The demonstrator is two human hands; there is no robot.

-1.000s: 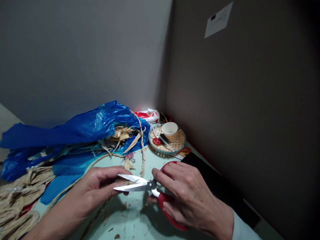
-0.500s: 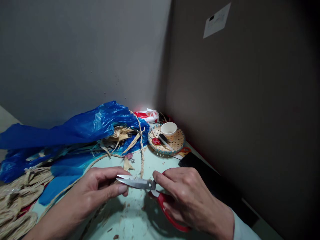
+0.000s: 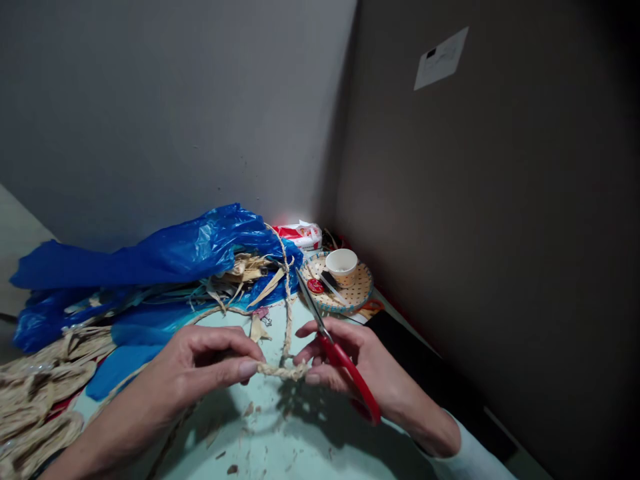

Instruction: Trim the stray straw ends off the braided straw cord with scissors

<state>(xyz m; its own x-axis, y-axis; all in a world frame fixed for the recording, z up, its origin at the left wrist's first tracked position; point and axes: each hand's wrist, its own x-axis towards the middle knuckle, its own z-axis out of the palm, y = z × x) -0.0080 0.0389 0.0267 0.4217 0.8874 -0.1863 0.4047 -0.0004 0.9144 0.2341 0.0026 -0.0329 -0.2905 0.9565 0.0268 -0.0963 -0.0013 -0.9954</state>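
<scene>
Between my hands a short stretch of pale braided cord (image 3: 281, 371) is held level above the table. My left hand (image 3: 210, 363) pinches it between thumb and fingers. On the other side, the thumb and fingertips of my right hand (image 3: 350, 363) grip the same cord. A pair of red-handled scissors (image 3: 345, 363) also rests in my right hand, its blades closed and pointing up and away. More of the cord runs back over the table from behind the held stretch towards the blue plastic bag. A further length trails below my left hand.
The blue plastic bag (image 3: 150, 257), with dry fibre strips (image 3: 253, 267), lies at the back left. Coiled cords (image 3: 40, 393) sit at the left. A woven tray (image 3: 357, 293) holds a white cup (image 3: 341, 261). Scraps dot the pale green table (image 3: 270, 440). Walls meet behind.
The scissors have swung from pointing left at my left fingers to pointing up and away, their blades now closed. My right fingers have taken hold of the cord.
</scene>
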